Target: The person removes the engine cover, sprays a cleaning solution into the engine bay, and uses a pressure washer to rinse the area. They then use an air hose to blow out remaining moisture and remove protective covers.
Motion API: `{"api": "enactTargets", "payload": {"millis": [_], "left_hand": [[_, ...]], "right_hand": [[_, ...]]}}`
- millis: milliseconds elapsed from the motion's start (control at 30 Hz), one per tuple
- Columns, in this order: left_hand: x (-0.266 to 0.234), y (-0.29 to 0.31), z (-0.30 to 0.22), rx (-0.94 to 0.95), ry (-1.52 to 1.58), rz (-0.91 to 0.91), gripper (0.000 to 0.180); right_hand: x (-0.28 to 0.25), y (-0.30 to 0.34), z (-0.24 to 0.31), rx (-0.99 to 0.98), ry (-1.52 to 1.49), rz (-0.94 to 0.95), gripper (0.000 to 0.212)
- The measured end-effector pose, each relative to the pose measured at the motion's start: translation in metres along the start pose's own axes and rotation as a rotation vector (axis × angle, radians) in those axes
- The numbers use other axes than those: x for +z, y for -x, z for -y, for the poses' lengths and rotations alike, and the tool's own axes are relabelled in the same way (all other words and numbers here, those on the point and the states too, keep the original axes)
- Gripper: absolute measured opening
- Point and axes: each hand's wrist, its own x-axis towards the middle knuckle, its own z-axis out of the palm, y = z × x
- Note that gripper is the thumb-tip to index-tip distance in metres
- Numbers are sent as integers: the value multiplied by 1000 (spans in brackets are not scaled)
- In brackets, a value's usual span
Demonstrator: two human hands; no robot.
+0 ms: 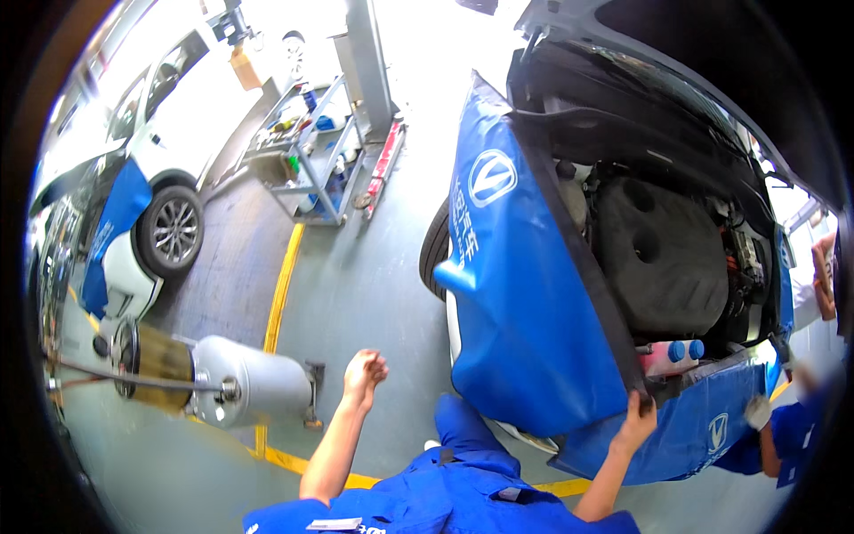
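My right hand (634,420) is closed on the black-trimmed edge of a blue fender cover (543,329), at the front corner of the open engine bay. The cover drapes over the car's near side and bears a white emblem. Just beyond that hand, pink bottles with blue caps (685,351) lie at the front of the bay. My left hand (364,378) is raised over the floor, away from the car, its fingers curled with nothing visible in them. A second blue cover (694,432) hangs across the car's front.
A co-worker's gloved hand (758,412) is near the front cover at right. The black engine cover (663,254) fills the bay. A grey cylindrical tank (253,381) stands at left. Farther off are a tool cart (331,182), a red floor jack (384,165) and a white car (169,142).
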Motion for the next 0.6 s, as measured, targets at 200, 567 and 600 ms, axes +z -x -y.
{"api": "enactTargets", "payload": {"millis": [200, 567, 600], "left_hand": [[149, -219, -128, 83, -538, 210, 20], [425, -561, -260, 595, -807, 379, 49], [451, -587, -263, 631, -754, 350, 50]], "right_hand": [[40, 21, 7, 90, 2, -560, 39], [163, 100, 123, 59, 284, -1367, 35], [172, 111, 129, 48, 335, -1428, 34]]}}
